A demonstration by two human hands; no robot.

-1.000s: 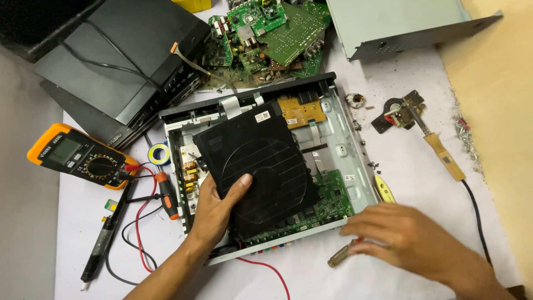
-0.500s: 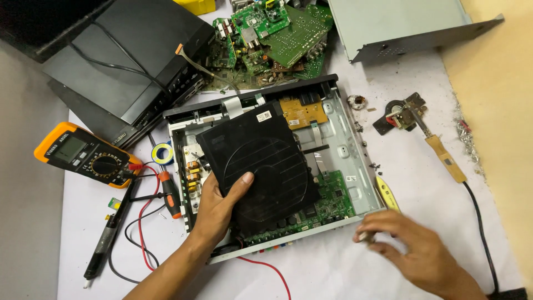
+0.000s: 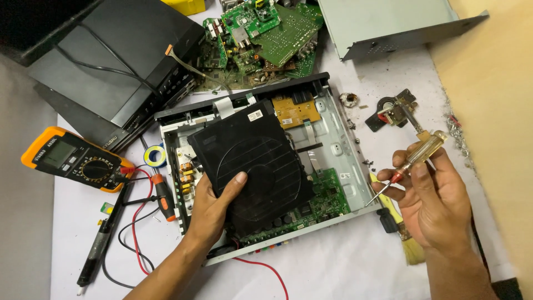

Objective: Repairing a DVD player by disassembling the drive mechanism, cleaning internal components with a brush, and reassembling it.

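At the far left of the counter (image 3: 333, 272) lies my meter (image 3: 75, 159), its red and black leads (image 3: 136, 222) looping toward the chassis (image 3: 338, 150), with a probe (image 3: 100, 247) and a small tape roll (image 3: 155, 156) in that narrow strip. My left hand (image 3: 214, 208) rests on the black drive (image 3: 250, 164), thumb on top and fingers clamped round its near left edge; the drive sits tilted inside the open chassis, covering most of it. A green board (image 3: 325, 197) shows at the near right corner. To the right, my right hand (image 3: 436, 203) hovers just off the chassis edge, fingers closed on a screwdriver (image 3: 408, 164), tip pointing down-left. A brush (image 3: 402, 236) lies under that hand. Behind, a black box (image 3: 111, 72), loose boards (image 3: 266, 39) and a grey cover (image 3: 388, 25) crowd the far side.
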